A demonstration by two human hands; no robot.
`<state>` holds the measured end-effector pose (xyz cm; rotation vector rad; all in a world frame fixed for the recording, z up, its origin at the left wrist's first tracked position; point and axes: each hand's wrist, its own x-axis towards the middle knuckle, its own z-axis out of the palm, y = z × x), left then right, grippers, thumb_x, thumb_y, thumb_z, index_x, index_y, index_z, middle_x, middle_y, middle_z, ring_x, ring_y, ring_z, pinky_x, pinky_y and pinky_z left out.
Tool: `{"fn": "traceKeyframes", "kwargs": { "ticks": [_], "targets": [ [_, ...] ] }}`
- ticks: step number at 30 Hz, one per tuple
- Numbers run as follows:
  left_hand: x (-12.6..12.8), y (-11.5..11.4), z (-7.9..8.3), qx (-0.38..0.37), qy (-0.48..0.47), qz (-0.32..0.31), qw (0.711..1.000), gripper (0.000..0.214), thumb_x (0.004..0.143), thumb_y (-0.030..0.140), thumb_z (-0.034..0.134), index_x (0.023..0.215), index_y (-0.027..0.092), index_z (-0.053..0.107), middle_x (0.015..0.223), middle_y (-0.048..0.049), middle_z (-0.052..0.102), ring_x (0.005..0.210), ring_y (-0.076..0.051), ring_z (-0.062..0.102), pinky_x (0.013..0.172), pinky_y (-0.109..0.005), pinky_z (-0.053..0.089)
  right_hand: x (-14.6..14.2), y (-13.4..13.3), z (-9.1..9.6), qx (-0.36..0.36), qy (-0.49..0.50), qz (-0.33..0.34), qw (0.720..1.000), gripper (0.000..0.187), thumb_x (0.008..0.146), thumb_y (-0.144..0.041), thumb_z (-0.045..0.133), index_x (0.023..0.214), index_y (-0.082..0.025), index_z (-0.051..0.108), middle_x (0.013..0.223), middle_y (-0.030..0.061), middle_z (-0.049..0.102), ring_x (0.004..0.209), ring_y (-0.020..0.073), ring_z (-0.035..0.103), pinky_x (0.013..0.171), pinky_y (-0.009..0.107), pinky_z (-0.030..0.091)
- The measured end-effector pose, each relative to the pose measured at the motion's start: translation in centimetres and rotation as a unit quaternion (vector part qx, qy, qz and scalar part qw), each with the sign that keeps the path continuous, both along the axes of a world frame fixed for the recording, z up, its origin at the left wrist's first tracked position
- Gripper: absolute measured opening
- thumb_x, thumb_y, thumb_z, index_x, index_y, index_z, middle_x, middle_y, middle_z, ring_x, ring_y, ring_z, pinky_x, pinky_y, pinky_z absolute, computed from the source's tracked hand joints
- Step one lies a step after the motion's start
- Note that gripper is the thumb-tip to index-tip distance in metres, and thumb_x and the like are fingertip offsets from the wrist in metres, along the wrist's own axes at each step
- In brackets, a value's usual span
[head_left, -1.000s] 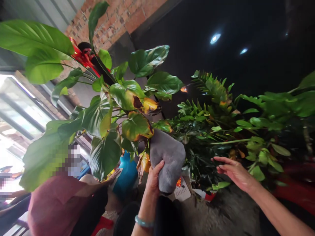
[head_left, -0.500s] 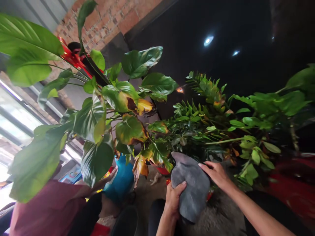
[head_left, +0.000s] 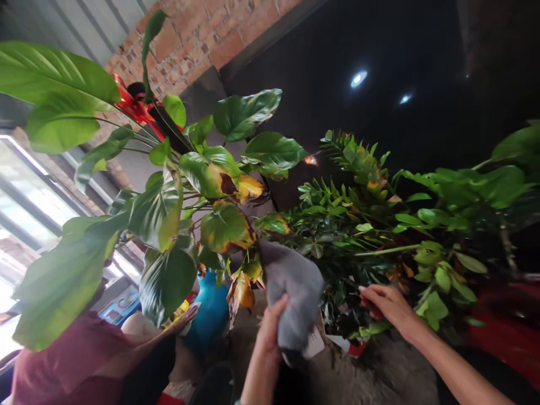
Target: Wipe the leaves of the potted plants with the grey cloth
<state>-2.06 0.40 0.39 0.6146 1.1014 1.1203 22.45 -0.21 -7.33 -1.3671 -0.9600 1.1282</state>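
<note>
My left hand (head_left: 270, 332) is closed around a soft grey cloth (head_left: 295, 284), thumb on its near face. The cloth is bunched and slightly blurred, its upper corner reaching toward the yellow-brown leaves of a large potted plant (head_left: 225, 228). My right hand (head_left: 390, 309) hovers apart from the cloth, in front of the dark green plants (head_left: 346, 264). Its fingers are loosely bent and no object shows in them.
On the left sits a person in a dark red shirt (head_left: 71, 360), one hand by a blue vase-like pot (head_left: 208, 309). A red ribbon bow (head_left: 130, 104) is tied higher up. A dark glossy panel (head_left: 379, 50) stands behind. A red pot (head_left: 506, 332) is at right.
My right hand has let go of the cloth's edge and moved slightly right and down. My left hand has carried the cloth left, uncovering a white-and-red item below the plants.
</note>
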Motion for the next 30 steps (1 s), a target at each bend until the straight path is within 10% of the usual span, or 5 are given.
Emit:
{"fn": "traceKeyframes", "kwargs": {
  "ticks": [5, 12, 19, 26, 30],
  "targets": [
    [0.7, -3.2, -1.8, 0.05, 0.039, -0.192, 0.979, 0.048, 0.049, 0.033, 0.087, 0.089, 0.009, 0.074, 0.073, -0.0104, 0.075, 0.076, -0.029, 0.072, 0.073, -0.034, 0.055, 0.4, -0.6, 0.2, 0.014, -0.013, 0.051, 0.999, 0.037, 0.056, -0.057, 0.065, 0.047, -0.022, 0.056, 0.046, -0.0004, 0.058, 0.046, 0.0165, 0.055, 0.047, 0.029, 0.042],
    [1.9, 0.7, 5.1, 0.074, -0.012, 0.066, 0.995, 0.039, 0.064, 0.019, 0.076, 0.102, 0.011, 0.068, 0.083, -0.008, 0.076, 0.084, -0.026, 0.072, 0.081, -0.036, 0.057, 0.5, -0.6, -0.5, -0.007, -0.021, 0.051, 0.998, 0.029, 0.059, -0.048, 0.062, 0.05, -0.022, 0.055, 0.056, 0.0019, 0.064, 0.044, 0.0147, 0.054, 0.042, 0.027, 0.037],
    [3.3, -2.7, -2.4, 0.002, 0.055, -0.149, 0.987, 0.049, 0.047, 0.032, 0.087, 0.088, 0.009, 0.072, 0.073, -0.011, 0.075, 0.08, -0.032, 0.072, 0.082, -0.042, 0.055, 1.2, -0.7, -0.6, -0.029, -0.007, 0.03, 0.999, 0.027, 0.061, -0.042, 0.063, 0.047, -0.023, 0.05, 0.043, -0.0036, 0.054, 0.041, 0.0132, 0.05, 0.041, 0.025, 0.035],
    [3.8, 0.8, 6.9, 0.12, -0.042, -0.006, 0.992, 0.03, 0.058, 0.023, 0.081, 0.084, 0.013, 0.071, 0.076, -0.0047, 0.075, 0.076, -0.021, 0.07, 0.079, -0.032, 0.055, 1.0, -1.3, 0.1, -0.029, -0.001, 0.026, 0.999, 0.024, 0.06, -0.042, 0.064, 0.051, -0.022, 0.055, 0.056, 0.0008, 0.064, 0.044, 0.0126, 0.053, 0.04, 0.024, 0.036],
    [5.2, 2.4, 6.0, 0.095, -0.059, 0.055, 0.992, 0.02, 0.066, 0.019, 0.073, 0.083, 0.011, 0.069, 0.071, -0.0045, 0.074, 0.068, -0.018, 0.069, 0.076, -0.029, 0.054, 0.7, -1.0, 0.0, -0.023, 0.01, 0.019, 0.999, 0.024, 0.06, -0.043, 0.064, 0.051, -0.022, 0.056, 0.056, 0.0011, 0.065, 0.044, 0.0126, 0.052, 0.04, 0.024, 0.036]
  ]
}}
